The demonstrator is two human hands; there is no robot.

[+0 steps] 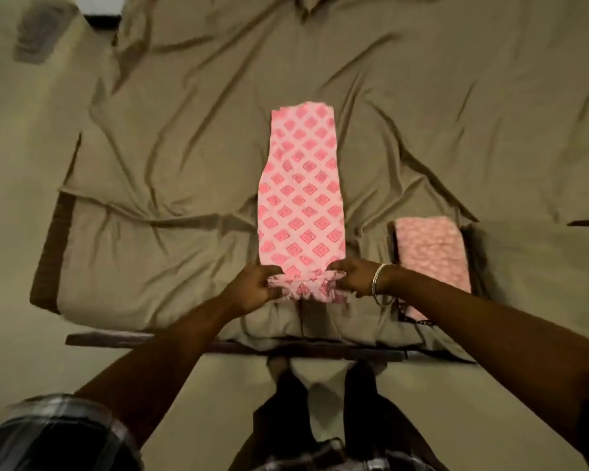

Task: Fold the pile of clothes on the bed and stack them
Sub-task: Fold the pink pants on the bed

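Observation:
A long pink garment (300, 188) with a darker diamond print lies flat on the bed as a narrow strip, running away from me. Its near end is a gathered, ruffled band. My left hand (252, 287) grips the left corner of that band and my right hand (357, 277), with a bangle on the wrist, grips the right corner. A folded pale pink garment (432, 253) sits on the bed to the right, close to my right forearm.
The bed sheet (184, 147) is olive-brown and wrinkled. The dark wooden bed frame (218, 343) runs along the near edge and the left side. Floor (17, 198) lies to the left, and my legs stand below the frame.

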